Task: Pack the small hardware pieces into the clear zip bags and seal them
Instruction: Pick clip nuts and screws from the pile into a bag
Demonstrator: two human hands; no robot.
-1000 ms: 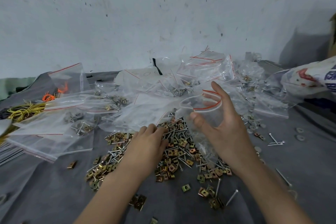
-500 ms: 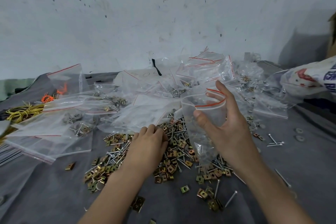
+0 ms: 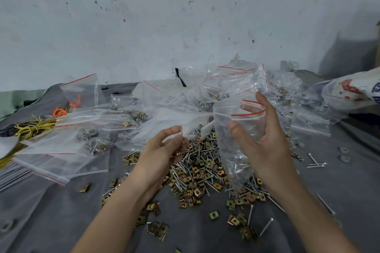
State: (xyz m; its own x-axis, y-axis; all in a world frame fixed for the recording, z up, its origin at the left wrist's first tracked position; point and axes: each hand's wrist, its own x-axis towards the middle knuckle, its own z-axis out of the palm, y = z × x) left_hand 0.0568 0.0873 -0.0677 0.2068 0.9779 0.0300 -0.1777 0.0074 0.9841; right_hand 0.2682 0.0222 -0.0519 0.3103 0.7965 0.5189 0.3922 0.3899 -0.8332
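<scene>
Where the zip bag [image 3: 232,150] hangs: above the hardware pile [image 3: 197,172], mouth open, my right hand [image 3: 267,146] curled round it.
My left hand [image 3: 160,152]: fingertips pinching one screw [image 3: 182,134], just left of the bag.
Beyond: more bags [image 3: 82,150] on grey cloth [image 3: 51,211].

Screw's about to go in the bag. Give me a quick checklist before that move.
1. Grip on screw by left hand: ok, pinched.
2. Hold on zip bag by right hand: ok, upright.
3. Mouth of bag: ok, red zip strip parted.
4. Alignment: not ok, screw sits left of and lower than the mouth.
5. Path from screw to mouth: ok, nothing between.
6. Count already in bag: cannot tell.
</scene>
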